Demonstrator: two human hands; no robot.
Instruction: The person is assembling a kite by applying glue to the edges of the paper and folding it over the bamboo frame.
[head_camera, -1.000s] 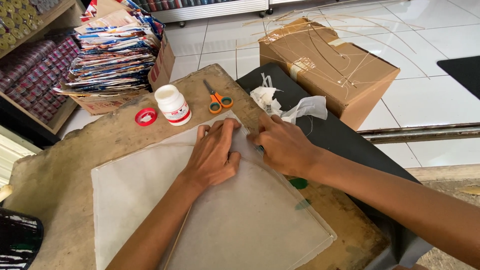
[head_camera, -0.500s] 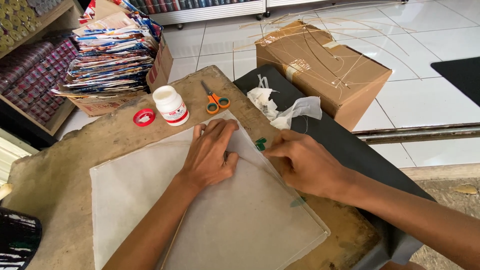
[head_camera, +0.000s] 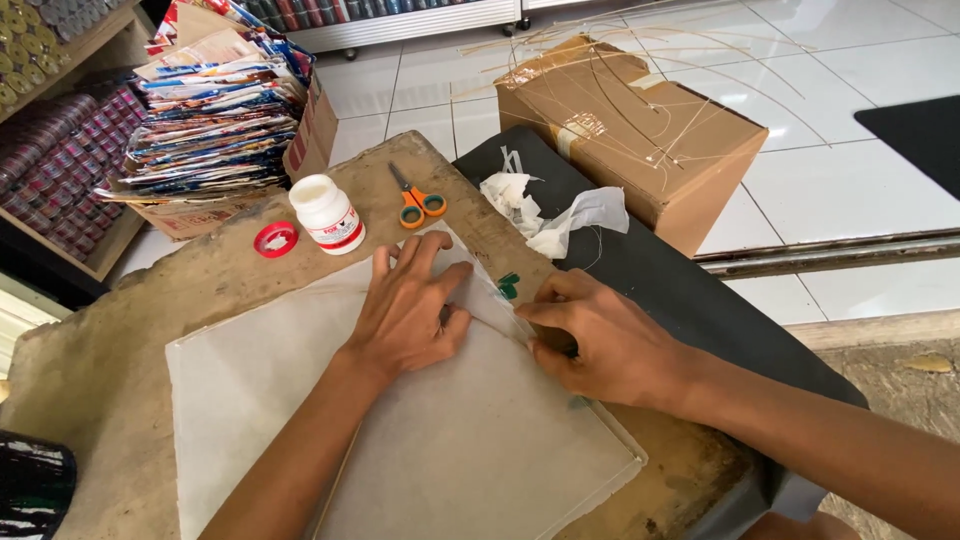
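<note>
A large sheet of thin white paper (head_camera: 450, 450) lies flat on a worn wooden board (head_camera: 120, 330). My left hand (head_camera: 410, 310) presses flat on the sheet near its upper corner, fingers spread. My right hand (head_camera: 600, 345) pinches the sheet's right edge between thumb and fingers, folding it along the border. Small green marks (head_camera: 509, 286) show just above the right fingers.
An open white glue bottle (head_camera: 326, 213), its red cap (head_camera: 275, 240) and orange-handled scissors (head_camera: 416, 200) lie at the board's far edge. Crumpled white paper (head_camera: 550, 215) sits on a black mat (head_camera: 680, 300). A cardboard box (head_camera: 640, 140) with thin sticks stands behind; stacked colourful packets (head_camera: 215, 110) at left.
My right hand has slid down along the sheet's right edge toward me, uncovering the green marks. The left hand stays pressed on the paper.
</note>
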